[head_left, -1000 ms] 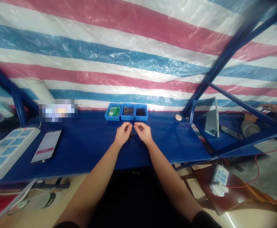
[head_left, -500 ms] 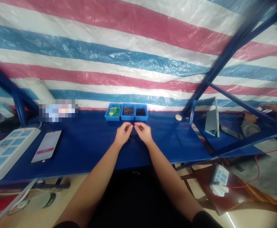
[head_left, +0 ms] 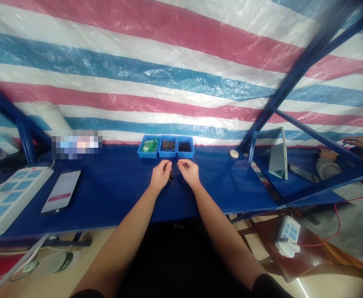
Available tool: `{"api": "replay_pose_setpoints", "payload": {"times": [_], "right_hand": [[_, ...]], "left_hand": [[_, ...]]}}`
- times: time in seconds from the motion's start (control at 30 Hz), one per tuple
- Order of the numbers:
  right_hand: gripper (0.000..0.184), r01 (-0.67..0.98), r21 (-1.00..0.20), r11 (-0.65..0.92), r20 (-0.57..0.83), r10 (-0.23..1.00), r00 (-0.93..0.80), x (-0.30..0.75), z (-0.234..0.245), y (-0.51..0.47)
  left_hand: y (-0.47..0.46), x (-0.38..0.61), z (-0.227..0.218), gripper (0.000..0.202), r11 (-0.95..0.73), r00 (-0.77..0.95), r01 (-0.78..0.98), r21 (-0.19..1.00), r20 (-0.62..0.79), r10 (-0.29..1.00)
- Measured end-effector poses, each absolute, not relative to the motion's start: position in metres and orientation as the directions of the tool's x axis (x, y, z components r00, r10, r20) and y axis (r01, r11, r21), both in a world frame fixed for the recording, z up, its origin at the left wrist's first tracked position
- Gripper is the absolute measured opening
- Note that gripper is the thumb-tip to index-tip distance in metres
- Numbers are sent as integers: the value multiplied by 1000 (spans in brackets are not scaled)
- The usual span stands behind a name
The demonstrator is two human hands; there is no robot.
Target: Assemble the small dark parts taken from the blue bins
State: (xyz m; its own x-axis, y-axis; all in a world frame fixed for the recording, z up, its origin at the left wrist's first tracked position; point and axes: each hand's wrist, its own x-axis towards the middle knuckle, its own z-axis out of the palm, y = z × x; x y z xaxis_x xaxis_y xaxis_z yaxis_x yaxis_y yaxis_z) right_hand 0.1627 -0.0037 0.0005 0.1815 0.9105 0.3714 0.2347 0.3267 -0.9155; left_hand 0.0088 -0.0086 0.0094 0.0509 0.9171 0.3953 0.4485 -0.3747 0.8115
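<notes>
My left hand (head_left: 160,174) is closed, thumb and fingers pinched on something too small to make out. Opposite it, a short gap away, my right hand (head_left: 189,171) is also pinched; whatever its fingertips hold cannot be made out. A few small dark and brassy pieces (head_left: 171,178) lie on the blue table just beside my left hand. Beyond my hands stand three blue bins in a row. The left bin (head_left: 148,155) holds a green plastic packet, the middle bin (head_left: 167,154) small metallic parts, the right bin (head_left: 185,155) small black parts.
On the blue table (head_left: 113,207), a phone (head_left: 61,191) and a white power strip (head_left: 16,194) lie at left. A round white object (head_left: 234,154) sits at right near the blue frame post (head_left: 252,147). Past it are a tablet stand (head_left: 277,159) and another person's hands (head_left: 329,154).
My hands have drawn slightly apart, the right fingertips moving a little to the right. The bins and the small pieces on the table stay put.
</notes>
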Motion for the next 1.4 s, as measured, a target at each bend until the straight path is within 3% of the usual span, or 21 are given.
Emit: {"api": "replay_pose_setpoints", "payload": {"times": [0.23, 0.37, 0.47, 0.57, 0.7, 0.8, 0.97, 1.17, 1.4], "right_hand": [[29, 64, -994, 88, 106, 905, 411, 167, 7, 44], [44, -45, -976, 214, 192, 936, 293, 168, 12, 62], [31, 196, -950, 245, 274, 952, 136, 169, 7, 55], [20, 480, -799, 363, 362, 927, -98, 167, -2, 42], [22, 643, -599, 476, 402, 874, -273, 160, -8, 33], [16, 682, -550, 483, 406, 868, -288, 157, -6, 33], [15, 631, -624, 461, 429, 877, -216, 162, 2, 24], [19, 496, -736, 460, 495, 866, -68, 164, 12, 0], [23, 394, -806, 442, 495, 868, 38, 163, 8, -8]], "left_hand": [[-8, 9, 9, 27, -370, 39, 460, 807, 399, 916], [-8, 8, 9, 25, -358, -7, 466, 809, 408, 913], [-7, 6, 8, 24, -314, -135, 489, 813, 427, 894], [-4, 2, 6, 24, -270, -262, 478, 836, 429, 864], [-2, 0, 4, 22, -257, -293, 464, 847, 421, 858], [-2, 0, 3, 21, -256, -279, 477, 841, 421, 863], [-2, 1, 4, 19, -282, -224, 523, 804, 449, 865], [-2, 7, 5, 22, -415, 2, 550, 725, 495, 869], [-4, 8, 5, 21, -413, 79, 517, 750, 439, 895]]}}
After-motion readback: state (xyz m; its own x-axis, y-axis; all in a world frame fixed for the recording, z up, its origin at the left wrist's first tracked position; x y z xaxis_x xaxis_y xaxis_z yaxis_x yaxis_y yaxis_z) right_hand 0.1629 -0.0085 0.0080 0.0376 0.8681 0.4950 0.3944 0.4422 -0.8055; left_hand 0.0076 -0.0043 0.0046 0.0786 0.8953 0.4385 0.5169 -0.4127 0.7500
